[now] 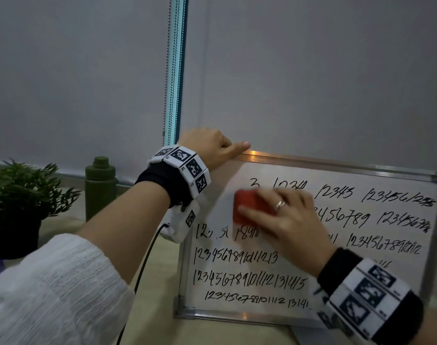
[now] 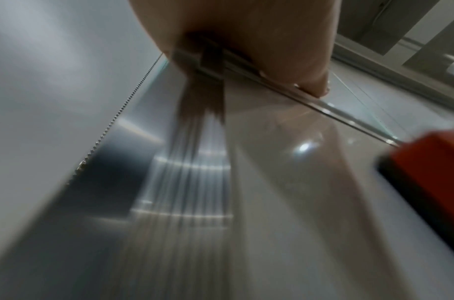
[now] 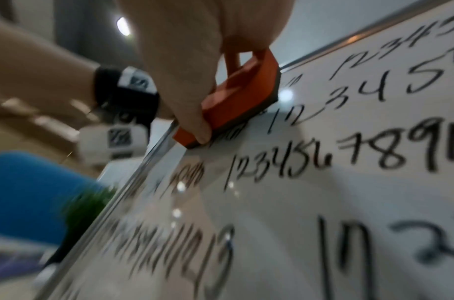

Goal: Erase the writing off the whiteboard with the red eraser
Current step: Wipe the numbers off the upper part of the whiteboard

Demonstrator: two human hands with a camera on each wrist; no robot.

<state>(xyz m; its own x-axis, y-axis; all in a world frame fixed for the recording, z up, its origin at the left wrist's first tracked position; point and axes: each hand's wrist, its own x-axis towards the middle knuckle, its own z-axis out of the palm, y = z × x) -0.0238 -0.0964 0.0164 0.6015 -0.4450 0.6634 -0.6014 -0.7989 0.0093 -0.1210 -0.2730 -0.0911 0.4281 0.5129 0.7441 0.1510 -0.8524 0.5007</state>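
A metal-framed whiteboard (image 1: 399, 267) stands upright on the desk, covered in rows of black handwritten numbers (image 1: 240, 255). The red eraser (image 1: 247, 207) is flat against the board's upper left area, where a patch is wiped blank. My right hand (image 1: 282, 215) grips it, fingers over the top and thumb (image 3: 195, 121) along its lower edge. The eraser (image 3: 236, 97) has a dark felt face against the board (image 3: 310, 203). My left hand (image 1: 212, 145) grips the board's top left corner, thumb lying along the top rail. In the left wrist view the hand (image 2: 246, 40) clamps the frame (image 2: 323, 107), the eraser (image 2: 431, 168) at right.
A grey roller blind (image 1: 312, 70) with a bead chain (image 1: 166, 90) hangs behind the board. A potted green plant (image 1: 18, 195) and an olive green bottle (image 1: 100, 185) stand on the desk to the left. A black cable (image 1: 143, 265) hangs from my left wrist.
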